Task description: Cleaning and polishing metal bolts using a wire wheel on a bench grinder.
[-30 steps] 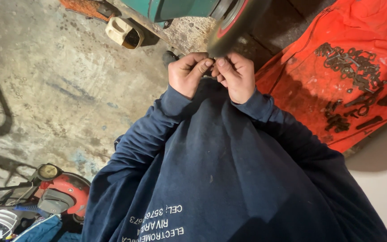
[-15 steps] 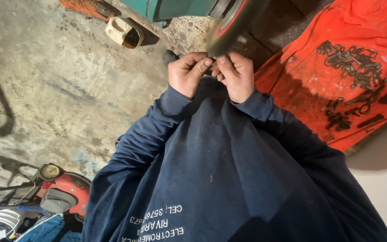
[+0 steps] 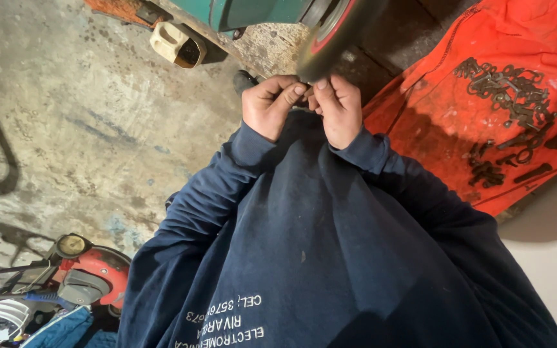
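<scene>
Both hands, left [image 3: 271, 106] and right [image 3: 338, 109], are pinching a hidden small part against the spinning wheel [image 3: 330, 35]; grip clenched for steadiness.

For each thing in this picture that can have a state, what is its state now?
Left hand: curled, fingertips pinched against the right hand's.
Right hand: curled, pinching a small item too hidden to identify.
Grinding wheel: blurred, just above the hands; spinning cannot be confirmed.
Beige container: on its side, opening showing.
Orange cloth: spread out, dark metal parts lying on it.
Red machine: resting on the floor.
</scene>
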